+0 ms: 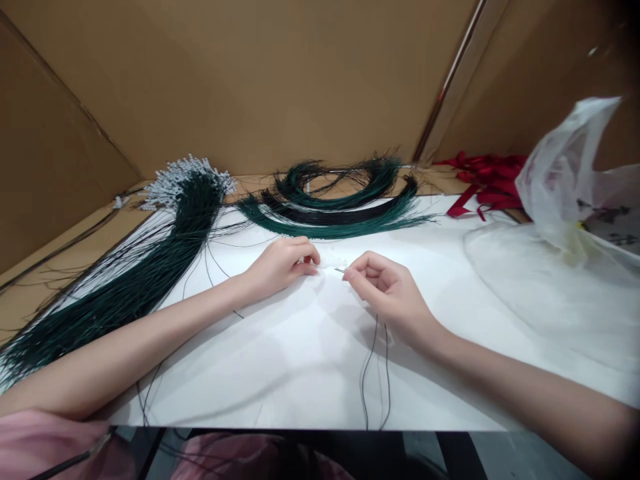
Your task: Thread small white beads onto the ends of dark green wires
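Note:
My right hand (pixel 387 287) is closed in a pinch on a dark thread, whose tip points left out of the fingers. Two dark strands (pixel 369 363) hang below that hand and run over the table's front edge. My left hand (pixel 290 260) is closed with thumb and forefinger bent toward each other; what they hold, if anything, is too small to make out. Small whitish bits (pixel 335 262) lie between the hands, hard to tell from the white table surface (pixel 300 360). Behind the hands lies a curved bundle of green threads (pixel 325 231).
A long bundle of dark green threads with white tips (pixel 185 183) stretches along the left side. More green and black thread coils (pixel 345 200) lie at the back. Red ribbons (pixel 493 180) and a translucent plastic bag (pixel 565 180) sit at right. Cardboard walls (pixel 260 80) enclose the table.

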### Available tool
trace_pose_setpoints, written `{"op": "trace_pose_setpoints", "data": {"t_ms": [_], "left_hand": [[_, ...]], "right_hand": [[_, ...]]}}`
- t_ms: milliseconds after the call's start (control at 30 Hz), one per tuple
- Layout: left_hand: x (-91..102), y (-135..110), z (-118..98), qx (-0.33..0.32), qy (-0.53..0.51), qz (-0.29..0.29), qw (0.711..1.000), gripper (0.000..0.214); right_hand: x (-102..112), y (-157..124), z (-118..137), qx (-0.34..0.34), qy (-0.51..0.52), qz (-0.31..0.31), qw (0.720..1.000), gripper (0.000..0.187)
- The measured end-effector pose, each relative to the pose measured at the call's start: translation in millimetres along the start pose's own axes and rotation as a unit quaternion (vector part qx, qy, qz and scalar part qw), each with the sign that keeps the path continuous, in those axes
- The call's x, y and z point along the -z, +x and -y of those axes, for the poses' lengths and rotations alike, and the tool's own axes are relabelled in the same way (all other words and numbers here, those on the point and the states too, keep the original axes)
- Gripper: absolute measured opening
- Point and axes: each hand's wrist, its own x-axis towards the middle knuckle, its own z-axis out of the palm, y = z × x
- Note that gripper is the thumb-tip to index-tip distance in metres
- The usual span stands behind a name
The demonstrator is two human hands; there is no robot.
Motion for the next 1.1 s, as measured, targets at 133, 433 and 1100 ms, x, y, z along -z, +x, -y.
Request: {"op": "trace_pose_setpoints", "data": {"t_ms": [133,433,1100], "left_hand": [[2.2,0.0,1.3,-0.003,0.029,0.017,0.999,0.009],[3.6,-3.6,-0.6,0.013,0.018,0.02,1.0,0.013],[2.2,-10.7,-44.8,0.054,-0.523,-0.013,0.851,0.006]], "right_hand": [[1.0,-0.5,-0.3,0.006,-0.004,0.002,1.0,0.026],[-0.5,-0.4,2.7,0.001,-0.01,0.012,1.0,0.023],[-1.7,-10.8,12.8,0.041,-0.028,0.023,0.998,0.016]]}}
